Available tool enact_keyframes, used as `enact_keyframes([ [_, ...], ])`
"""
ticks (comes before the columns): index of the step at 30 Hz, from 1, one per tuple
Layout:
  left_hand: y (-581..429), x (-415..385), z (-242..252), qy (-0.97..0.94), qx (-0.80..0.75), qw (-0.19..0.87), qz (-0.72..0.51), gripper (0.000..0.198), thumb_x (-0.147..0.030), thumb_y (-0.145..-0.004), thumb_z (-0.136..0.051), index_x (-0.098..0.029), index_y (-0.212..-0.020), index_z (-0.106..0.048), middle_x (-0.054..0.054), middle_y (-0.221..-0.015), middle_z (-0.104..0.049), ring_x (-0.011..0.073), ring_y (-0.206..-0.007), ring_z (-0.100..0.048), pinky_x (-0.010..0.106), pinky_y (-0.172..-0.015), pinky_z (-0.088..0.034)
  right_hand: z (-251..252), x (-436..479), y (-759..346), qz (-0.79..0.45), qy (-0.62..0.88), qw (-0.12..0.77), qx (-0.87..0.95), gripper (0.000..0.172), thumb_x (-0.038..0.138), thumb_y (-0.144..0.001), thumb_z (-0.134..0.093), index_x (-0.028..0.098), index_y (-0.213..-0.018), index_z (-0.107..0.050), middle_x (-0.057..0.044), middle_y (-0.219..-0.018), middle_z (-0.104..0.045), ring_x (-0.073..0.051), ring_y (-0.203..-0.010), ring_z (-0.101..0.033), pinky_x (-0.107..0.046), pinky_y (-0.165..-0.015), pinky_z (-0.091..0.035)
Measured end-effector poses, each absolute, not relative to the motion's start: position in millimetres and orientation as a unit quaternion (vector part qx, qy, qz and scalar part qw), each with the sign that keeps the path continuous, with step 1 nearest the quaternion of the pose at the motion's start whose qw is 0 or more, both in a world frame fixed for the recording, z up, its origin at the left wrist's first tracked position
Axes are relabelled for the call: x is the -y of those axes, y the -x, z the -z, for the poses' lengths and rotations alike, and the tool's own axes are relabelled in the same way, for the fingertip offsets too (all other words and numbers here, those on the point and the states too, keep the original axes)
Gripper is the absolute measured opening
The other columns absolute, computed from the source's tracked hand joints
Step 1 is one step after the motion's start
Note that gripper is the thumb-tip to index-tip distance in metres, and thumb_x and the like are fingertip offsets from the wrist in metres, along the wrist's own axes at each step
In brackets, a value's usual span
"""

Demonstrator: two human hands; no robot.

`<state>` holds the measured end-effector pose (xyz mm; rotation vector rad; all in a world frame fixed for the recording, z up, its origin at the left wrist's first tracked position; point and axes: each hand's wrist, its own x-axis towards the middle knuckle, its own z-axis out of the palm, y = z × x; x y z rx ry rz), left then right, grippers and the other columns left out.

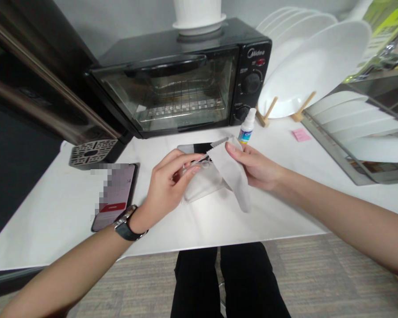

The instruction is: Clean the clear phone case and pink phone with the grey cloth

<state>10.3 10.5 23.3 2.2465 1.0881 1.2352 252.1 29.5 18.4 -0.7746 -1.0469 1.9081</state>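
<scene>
My left hand (169, 176), with a dark watch on its wrist, pinches a pair of eyeglasses (204, 163) by a thin, pale part between thumb and fingers. In my right hand (252, 163) is a light grey cleaning cloth (228, 165) with a zigzag edge, its lower corner hanging down. The cloth meets the glasses and hides much of them. Beneath both hands lies a pale, flat case or pouch (202, 187), with a dark part behind it. A small white spray bottle (247, 127) stands upright just beyond my right hand.
A black toaster oven (172, 88) stands behind, with a white pot (199, 17) on top. White plates (305, 66) lean in wooden holders at right, near a dish rack (338, 154) and a pink note (300, 135). A phone (116, 198) lies left, before a drip tray (93, 152).
</scene>
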Motion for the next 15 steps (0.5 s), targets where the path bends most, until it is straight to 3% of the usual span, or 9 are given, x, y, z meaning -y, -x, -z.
enact_keyframes([
  [4, -10.4, -11.2, -22.4, -0.781, -0.414, 0.168, -0.437, 0.026, -0.042, -0.105, -0.072, -0.025, -0.120, -0.084, 0.002, -0.086, -0.066, 0.0143, -0.068, -0.054, 0.028, -0.058, -0.043, -17.5, -30.4, -251.7, -0.747, 0.312, 0.425, 0.405, 0.035, 0.053, -0.087, -0.095, 0.023, -0.094, -0.077, 0.001, -0.076, -0.077, -0.020, -0.074, -0.073, -0.028, -0.066, -0.059],
  [10, -10.8, -14.4, -23.8, -0.740, -0.453, 0.150, -0.474, 0.024, -0.040, -0.106, -0.070, -0.025, -0.118, -0.085, 0.002, -0.085, -0.064, 0.0173, -0.075, -0.056, 0.030, -0.064, -0.044, -21.2, -33.3, -255.0, -0.742, 0.291, 0.449, 0.405, 0.030, 0.039, -0.077, -0.099, 0.022, -0.090, -0.079, 0.000, -0.085, -0.081, -0.020, -0.083, -0.075, -0.027, -0.075, -0.060],
  [15, -10.3, -12.2, -23.1, -0.777, -0.406, 0.156, -0.455, 0.021, -0.035, -0.105, -0.073, -0.025, -0.120, -0.084, 0.001, -0.086, -0.066, 0.0143, -0.069, -0.054, 0.028, -0.060, -0.042, -18.7, -28.9, -251.8, -0.743, 0.309, 0.432, 0.408, 0.036, 0.051, -0.083, -0.096, 0.023, -0.097, -0.077, 0.001, -0.082, -0.078, -0.020, -0.080, -0.073, -0.030, -0.073, -0.060],
])
